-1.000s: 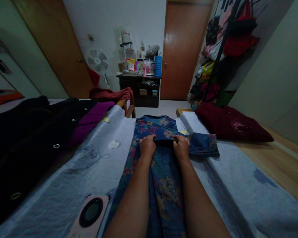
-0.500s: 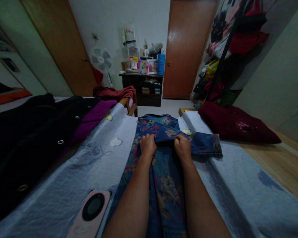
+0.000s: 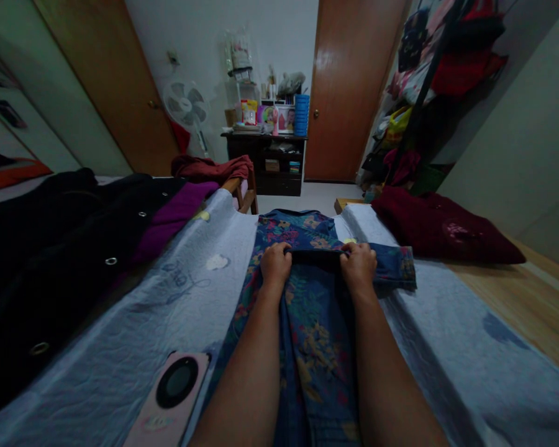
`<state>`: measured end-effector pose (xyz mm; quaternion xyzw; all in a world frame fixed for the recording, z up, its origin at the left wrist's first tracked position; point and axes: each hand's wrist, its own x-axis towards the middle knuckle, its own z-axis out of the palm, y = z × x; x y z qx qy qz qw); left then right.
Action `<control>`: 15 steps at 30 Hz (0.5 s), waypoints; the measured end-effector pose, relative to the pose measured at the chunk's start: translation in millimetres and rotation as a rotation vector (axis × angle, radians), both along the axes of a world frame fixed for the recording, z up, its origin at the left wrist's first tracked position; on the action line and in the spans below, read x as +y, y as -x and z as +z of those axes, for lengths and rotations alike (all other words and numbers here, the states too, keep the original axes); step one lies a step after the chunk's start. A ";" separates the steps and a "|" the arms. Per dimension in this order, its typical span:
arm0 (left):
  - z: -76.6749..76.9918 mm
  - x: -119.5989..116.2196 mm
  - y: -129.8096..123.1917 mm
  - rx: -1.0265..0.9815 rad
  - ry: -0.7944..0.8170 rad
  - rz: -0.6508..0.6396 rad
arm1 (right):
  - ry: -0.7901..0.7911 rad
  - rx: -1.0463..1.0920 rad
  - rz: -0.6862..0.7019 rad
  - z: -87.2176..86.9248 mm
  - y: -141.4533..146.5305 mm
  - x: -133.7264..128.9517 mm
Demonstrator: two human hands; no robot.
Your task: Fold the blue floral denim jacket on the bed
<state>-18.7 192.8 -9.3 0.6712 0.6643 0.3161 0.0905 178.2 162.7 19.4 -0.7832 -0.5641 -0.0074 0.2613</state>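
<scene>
A blue denim jacket with a floral print (image 3: 319, 335) lies lengthwise on the bed in front of me, its collar end at the far side. One sleeve sticks out to the right, with its cuff towards the dark red garment. My left hand (image 3: 276, 264) is closed on a fold of the jacket near its upper part. Level with it, my right hand (image 3: 359, 264) grips the same fold close to the sleeve. Between the two hands the cloth edge is lifted and stretched, with a dark gap beneath. Both thumbs are partly hidden by the fabric.
A pink phone (image 3: 170, 397) lies on the white bed sheet (image 3: 200, 310) at the left. Black clothing with metal eyelets (image 3: 65, 267) covers the left side. A folded dark red garment (image 3: 438, 226) is at the right. Beyond stand a fan (image 3: 186, 105) and a dark cabinet (image 3: 242, 152).
My right hand has moved to the right along the fold, widening the gap between my hands. The lifted edge is now straighter. My left hand stays about where it was.
</scene>
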 end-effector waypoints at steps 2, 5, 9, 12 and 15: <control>0.6 -1.0 -0.6 0.026 -0.017 0.037 | -0.011 0.009 -0.034 5.0 -3.6 -1.3; 1.6 -2.3 -2.0 0.070 -0.025 0.061 | 0.005 0.055 -0.082 8.5 -2.6 -2.1; 2.3 -1.5 -1.4 0.059 -0.032 0.054 | -0.004 0.066 -0.088 7.7 1.3 -1.9; 1.2 -0.4 -1.5 0.031 -0.025 0.014 | 0.013 0.081 -0.045 5.0 0.1 0.1; -2.2 -1.5 -5.4 0.041 0.001 -0.055 | 0.002 0.164 -0.003 -0.5 -1.6 4.7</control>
